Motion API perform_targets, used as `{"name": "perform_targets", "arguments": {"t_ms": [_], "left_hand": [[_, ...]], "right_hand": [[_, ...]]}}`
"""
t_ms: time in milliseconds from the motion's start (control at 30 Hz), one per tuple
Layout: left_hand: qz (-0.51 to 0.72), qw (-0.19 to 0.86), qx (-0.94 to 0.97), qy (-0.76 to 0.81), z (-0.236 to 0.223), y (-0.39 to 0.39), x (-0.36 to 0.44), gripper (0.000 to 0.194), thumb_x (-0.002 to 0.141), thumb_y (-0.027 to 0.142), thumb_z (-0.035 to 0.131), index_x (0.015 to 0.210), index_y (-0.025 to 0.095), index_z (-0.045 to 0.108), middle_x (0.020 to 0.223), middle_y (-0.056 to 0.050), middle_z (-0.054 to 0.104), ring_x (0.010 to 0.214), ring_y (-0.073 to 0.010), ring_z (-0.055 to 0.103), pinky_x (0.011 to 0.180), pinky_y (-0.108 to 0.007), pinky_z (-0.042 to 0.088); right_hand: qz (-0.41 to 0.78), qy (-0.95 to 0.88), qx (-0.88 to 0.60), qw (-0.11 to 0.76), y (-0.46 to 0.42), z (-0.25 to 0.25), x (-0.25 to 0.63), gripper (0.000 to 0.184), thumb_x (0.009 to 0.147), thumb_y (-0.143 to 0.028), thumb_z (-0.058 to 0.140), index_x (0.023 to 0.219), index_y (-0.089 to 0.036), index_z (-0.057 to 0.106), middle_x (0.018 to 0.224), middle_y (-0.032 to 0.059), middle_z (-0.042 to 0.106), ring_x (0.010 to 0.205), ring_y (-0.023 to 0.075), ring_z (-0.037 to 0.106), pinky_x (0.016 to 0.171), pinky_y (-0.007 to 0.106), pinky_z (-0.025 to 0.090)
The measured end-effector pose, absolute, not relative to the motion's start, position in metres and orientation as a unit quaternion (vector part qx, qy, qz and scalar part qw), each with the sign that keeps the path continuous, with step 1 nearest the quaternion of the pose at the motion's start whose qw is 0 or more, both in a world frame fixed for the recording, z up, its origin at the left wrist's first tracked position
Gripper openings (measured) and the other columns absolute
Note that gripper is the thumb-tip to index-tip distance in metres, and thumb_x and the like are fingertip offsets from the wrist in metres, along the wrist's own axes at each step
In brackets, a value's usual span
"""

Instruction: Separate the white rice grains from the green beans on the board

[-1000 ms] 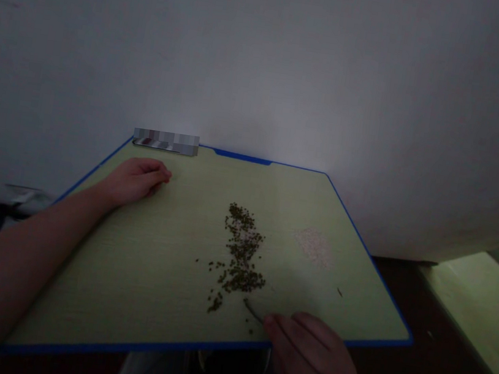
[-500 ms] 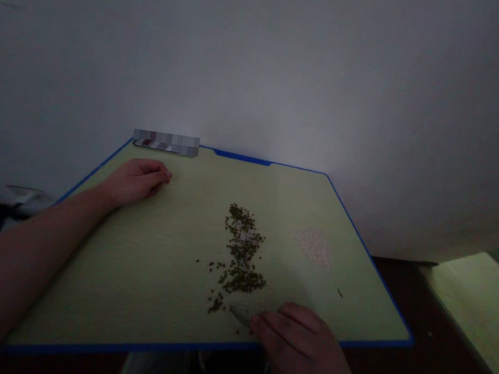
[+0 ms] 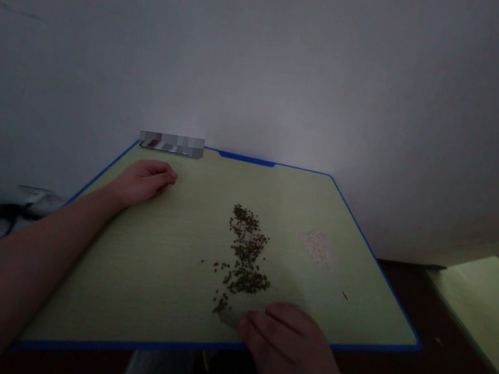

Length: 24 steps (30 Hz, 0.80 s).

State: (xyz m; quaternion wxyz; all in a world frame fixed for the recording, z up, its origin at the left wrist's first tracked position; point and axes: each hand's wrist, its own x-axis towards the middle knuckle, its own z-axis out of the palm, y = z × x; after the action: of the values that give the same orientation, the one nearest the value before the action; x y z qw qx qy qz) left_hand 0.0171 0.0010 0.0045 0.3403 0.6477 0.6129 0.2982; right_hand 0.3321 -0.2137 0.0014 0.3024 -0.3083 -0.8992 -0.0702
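Seeds (image 3: 246,251), where do they lie on the counter (image 3: 130,341)?

— They make one long, loose strip in the middle of the pale green top, going from about 12 o'clock toward 6 o'clock, with some single seeds scattered at its sides. They are small and dark green.

What does the left hand (image 3: 143,183) do?

— It rests on the counter at 10 o'clock, with the left arm (image 3: 28,242) stretched across from the lower left. The fingers are only lightly bent, and its grip is released, with nothing inside. A wide part of the counter surface runs between this hand and the seeds.

And the right hand (image 3: 286,353)?

— It is at 5 o'clock, low and just inside the blue front edge (image 3: 130,341), with the wrist past that edge. The right fingers (image 3: 258,324) curve over a small pale sliver (image 3: 227,317), very near the lower end of the seeds. I cannot tell if the grip is clenched on the sliver or only touches it.

What else is near?

— At 3 o'clock there is a pale patch of fine grains (image 3: 318,249). At 11 o'clock, on the far edge, lies a flat object (image 3: 170,146), partly blurred.
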Motion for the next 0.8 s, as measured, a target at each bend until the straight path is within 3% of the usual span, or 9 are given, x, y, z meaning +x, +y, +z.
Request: {"name": "perform_targets", "arguments": {"t_ms": [167, 333, 800], "left_hand": [[0.303, 0.339, 0.637, 0.622, 0.0057, -0.0005, 0.018, 0.02, 0.073, 0.038, 0.055, 0.063, 0.02, 0.055, 0.047, 0.004, 0.046, 0.045, -0.0117, 0.041, 0.048, -0.025, 0.032], [0.299, 0.331, 0.644, 0.621, 0.0036, 0.0007, 0.0162, 0.021, 0.071, 0.039, 0.057, 0.061, 0.021, 0.054, 0.047, 0.003, 0.047, 0.045, -0.0126, 0.042, 0.048, -0.025, 0.032], [0.3, 0.335, 0.646, 0.616, 0.0085, -0.002, 0.0197, 0.022, 0.07, 0.039, 0.055, 0.06, 0.02, 0.054, 0.048, 0.003, 0.045, 0.046, -0.0122, 0.041, 0.048, -0.025, 0.032]], "right_hand": [[-0.088, -0.888, -0.301, 0.337, -0.2146, 0.0004, 0.3306, 0.024, 0.098, -0.012, 0.046, 0.096, -0.012, 0.07, 0.076, 0.0042, 0.073, 0.067, 0.0143, 0.063, 0.068, 0.028, 0.054], [-0.07, -0.891, -0.318, 0.317, -0.215, -0.002, 0.3378, 0.027, 0.099, -0.012, 0.043, 0.105, -0.012, 0.069, 0.084, 0.0067, 0.074, 0.073, 0.0146, 0.065, 0.074, 0.029, 0.055], [-0.056, -0.903, -0.288, 0.313, -0.2103, -0.0012, 0.3294, 0.024, 0.098, -0.012, 0.044, 0.1, -0.012, 0.068, 0.079, 0.0046, 0.073, 0.069, 0.0143, 0.063, 0.068, 0.028, 0.055]]}}
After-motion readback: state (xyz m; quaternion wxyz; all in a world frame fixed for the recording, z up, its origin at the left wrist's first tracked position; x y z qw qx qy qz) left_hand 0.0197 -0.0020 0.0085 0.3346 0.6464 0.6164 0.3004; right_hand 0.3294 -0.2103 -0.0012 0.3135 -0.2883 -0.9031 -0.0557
